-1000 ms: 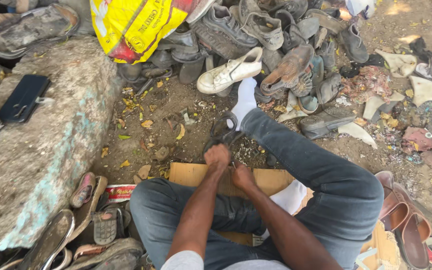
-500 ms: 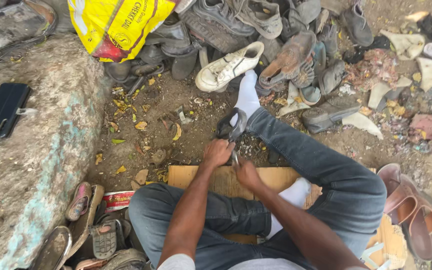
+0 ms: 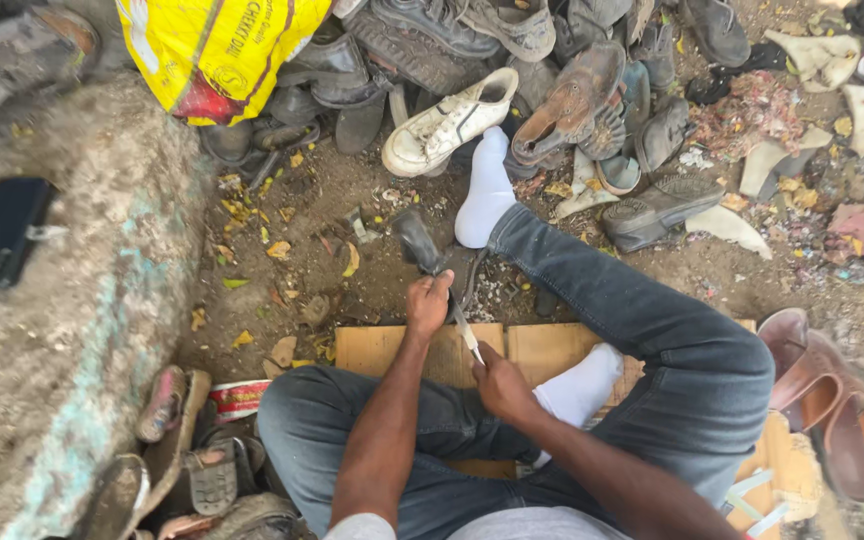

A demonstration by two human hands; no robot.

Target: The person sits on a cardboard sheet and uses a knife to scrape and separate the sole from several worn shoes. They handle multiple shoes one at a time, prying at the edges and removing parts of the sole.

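Note:
I sit on a flat piece of cardboard (image 3: 377,350) in blue jeans and white socks. My left hand (image 3: 428,300) grips a dark shoe (image 3: 415,240) that lies on the dirt just beyond the cardboard's far edge. My right hand (image 3: 499,384) is closed on a thin pale blade-like tool (image 3: 467,335), whose tip points toward the left hand and the shoe. My right leg stretches forward, its socked foot (image 3: 485,195) beside the shoe. What lies under the left palm is hidden.
A heap of worn shoes, with a white sneaker (image 3: 447,125), fills the far side. A yellow sack (image 3: 214,50) lies at the top left. A rough concrete slab (image 3: 62,330) with a black case (image 3: 2,235) is on the left. Sandals (image 3: 827,400) lie on the right.
My left hand has reached forward from the cardboard's edge onto the dark shoe. My right hand has drawn back a little with the thin tool. The view has shifted closer.

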